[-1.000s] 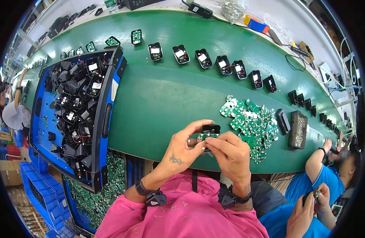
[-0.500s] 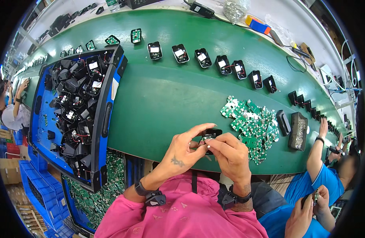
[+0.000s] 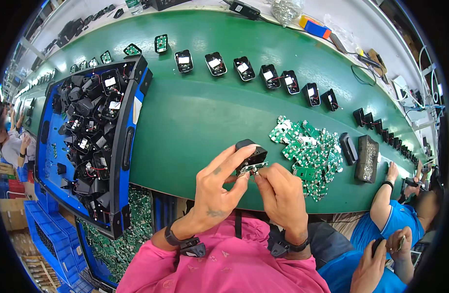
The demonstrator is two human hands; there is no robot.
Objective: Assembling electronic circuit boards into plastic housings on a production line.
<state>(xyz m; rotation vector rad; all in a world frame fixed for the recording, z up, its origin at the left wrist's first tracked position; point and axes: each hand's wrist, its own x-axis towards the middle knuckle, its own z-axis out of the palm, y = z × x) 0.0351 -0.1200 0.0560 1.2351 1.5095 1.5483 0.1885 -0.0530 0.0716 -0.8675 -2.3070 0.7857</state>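
Note:
My left hand point(image 3: 215, 190) grips a black plastic housing point(image 3: 257, 155) over the near part of the table, fingers over its top. A small green circuit board point(image 3: 253, 168) stands at the housing's near side, tilted on edge, steadied by the left thumb. At the board's right end, my right hand point(image 3: 284, 195) is closed in a pinch. Whether a wire or small part lies between those fingertips is too small to tell. A pile of green circuit boards point(image 3: 312, 154) lies just right of the hands.
A blue bin point(image 3: 129, 151) with a black rim, full of black housings, stands at left. Open housings point(image 3: 244, 69) line the far side. Right of the pile are a black case point(image 3: 348, 149) and a tray of small metal parts point(image 3: 367, 158). Co-workers point(image 3: 380, 215) sit close at right.
The housing has turned and risen into fuller view, and the board now shows at its near side. My right hand has drawn slightly down and back from the housing's top.

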